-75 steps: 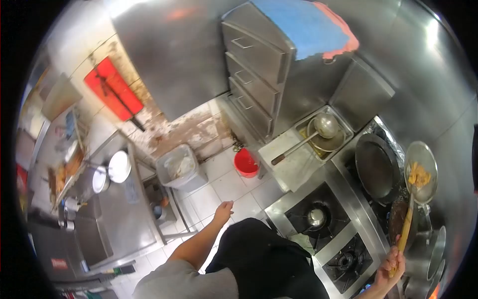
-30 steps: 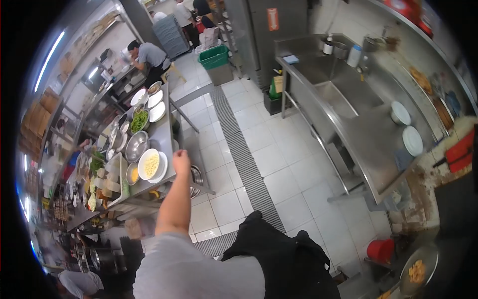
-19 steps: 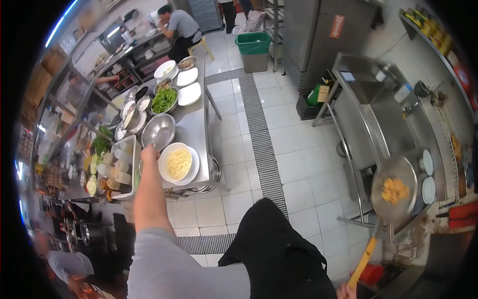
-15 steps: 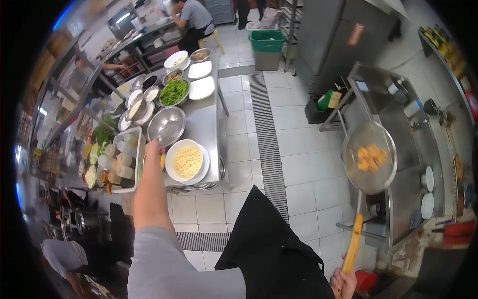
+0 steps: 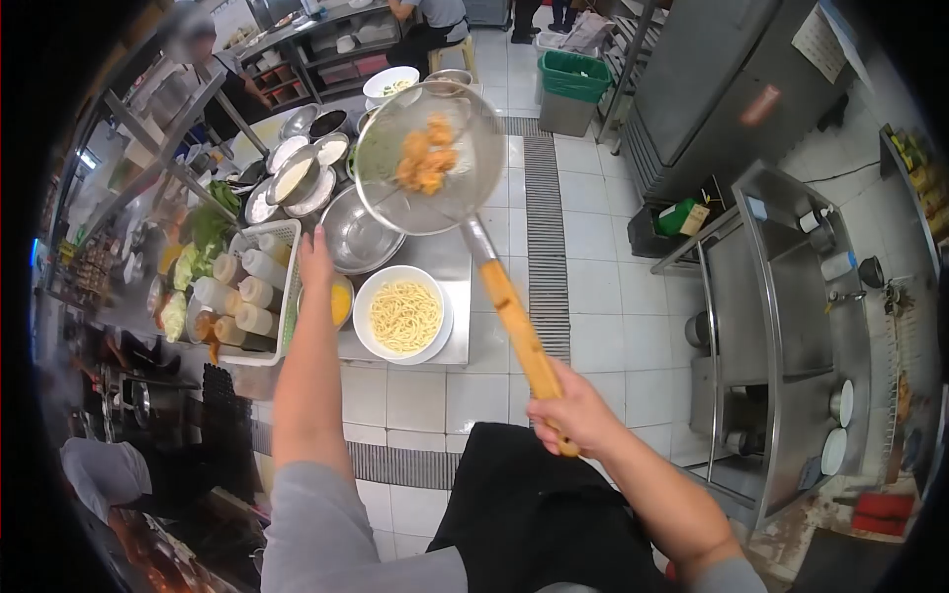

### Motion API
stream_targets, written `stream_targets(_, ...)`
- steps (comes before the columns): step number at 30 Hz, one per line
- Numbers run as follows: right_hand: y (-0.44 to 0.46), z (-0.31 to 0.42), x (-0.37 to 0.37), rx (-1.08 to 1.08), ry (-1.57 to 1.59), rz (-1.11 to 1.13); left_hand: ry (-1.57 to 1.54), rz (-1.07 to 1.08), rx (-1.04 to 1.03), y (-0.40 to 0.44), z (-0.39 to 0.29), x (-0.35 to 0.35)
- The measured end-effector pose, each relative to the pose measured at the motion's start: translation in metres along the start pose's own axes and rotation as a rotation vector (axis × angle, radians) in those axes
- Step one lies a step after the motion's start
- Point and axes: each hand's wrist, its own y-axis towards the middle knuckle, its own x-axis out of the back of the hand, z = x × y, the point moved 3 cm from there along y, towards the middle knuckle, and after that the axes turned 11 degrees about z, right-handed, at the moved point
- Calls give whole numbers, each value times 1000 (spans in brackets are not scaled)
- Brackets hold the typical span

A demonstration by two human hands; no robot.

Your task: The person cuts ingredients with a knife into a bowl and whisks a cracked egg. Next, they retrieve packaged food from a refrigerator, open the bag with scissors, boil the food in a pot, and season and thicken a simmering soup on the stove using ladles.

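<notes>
My right hand (image 5: pixel 568 407) grips the wooden handle of a large round mesh skimmer (image 5: pixel 477 148). Several orange-brown fried pieces (image 5: pixel 426 156) lie in its mesh, which is tilted over the metal table. Beneath its lower edge stands a steel mixing bowl (image 5: pixel 358 237) with a shiny inside. At that bowl's left rim my left hand (image 5: pixel 315 259) is closed, seemingly pinching the edge; its fingertips are small and partly hidden. A white bowl of pale noodles (image 5: pixel 403 314) sits nearer me. Beside my left forearm is a small bowl of something yellow (image 5: pixel 341 302).
A white basket of squeeze bottles (image 5: pixel 287 341) stands left of my left arm. Several bowls of white powder (image 5: pixel 291 181) are farther back. To the right are a steel sink unit (image 5: pixel 756 326) and a green-lined bin (image 5: pixel 574 91). Another person (image 5: pixel 222 74) works at far left.
My right hand has swung the skimmer from beside the sink on the right to above the table, fried pieces still in it. My left hand stays by the steel bowl; the view has shifted.
</notes>
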Motion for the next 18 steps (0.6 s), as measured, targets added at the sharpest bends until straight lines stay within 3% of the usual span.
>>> stream_targets(6, 48, -16, -5, -60, -462, -98, -85, 95, -116, 23, 15, -9)
stream_targets(8, 59, -28, 3, 360, -973, -223, -92, 120, -125, 27, 19, -11)
stream_targets(9, 59, -24, -2, 357, -968, -233, -91, 129, -133, 29, 21, -12)
stream_targets(11, 60, -14, -8, 53, -1099, -286, -88, 150, -162, 37, 27, -15)
stream_targets(14, 59, -13, 1, 152, -1035, -262, -92, 200, -235, 61, 45, -27)
stream_targets(16, 81, -49, 24, 479, -844, -203, -113, 263, -298, 87, 68, -30)
stream_targets(18, 50, -26, 17, 125, -431, -59, -107, 287, -304, 90, 74, -23)
